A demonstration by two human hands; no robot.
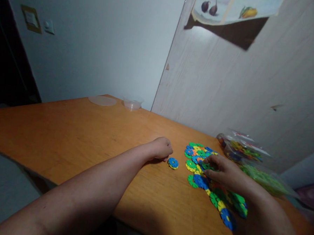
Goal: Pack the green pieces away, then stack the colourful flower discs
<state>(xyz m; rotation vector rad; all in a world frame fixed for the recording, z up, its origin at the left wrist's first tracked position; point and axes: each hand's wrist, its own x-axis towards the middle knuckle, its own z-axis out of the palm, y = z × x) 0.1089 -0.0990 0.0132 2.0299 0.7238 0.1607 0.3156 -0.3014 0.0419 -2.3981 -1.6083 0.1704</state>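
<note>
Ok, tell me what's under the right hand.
The right hand rests on a spread of flat coloured discs on the wooden table. Those directly beneath the palm are hidden.

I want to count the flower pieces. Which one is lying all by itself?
The blue disc with a yellow one under it, just by the left hand. It lies apart on the table; the others crowd in the pile under the right hand.
</note>
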